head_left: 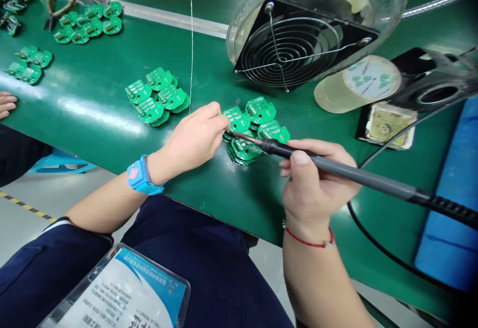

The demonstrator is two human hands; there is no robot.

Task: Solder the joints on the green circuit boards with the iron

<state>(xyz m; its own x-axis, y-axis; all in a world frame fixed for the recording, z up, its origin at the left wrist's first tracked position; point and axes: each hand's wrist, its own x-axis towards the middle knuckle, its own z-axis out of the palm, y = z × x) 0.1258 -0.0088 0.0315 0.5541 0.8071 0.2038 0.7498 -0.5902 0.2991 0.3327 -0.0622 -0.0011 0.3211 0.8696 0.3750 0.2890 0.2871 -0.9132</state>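
My right hand is closed round a black soldering iron. The iron's tip rests on a cluster of small green circuit boards on the green bench. My left hand, with a blue wrist strap, is pinched at the left edge of that cluster. A thin solder wire runs straight down from above to the fingers of my left hand.
A second pile of green boards lies to the left, with more piles and pliers at the far left. A fume fan, a tape roll and an iron stand with sponge stand behind. Another person's hand rests at the left edge.
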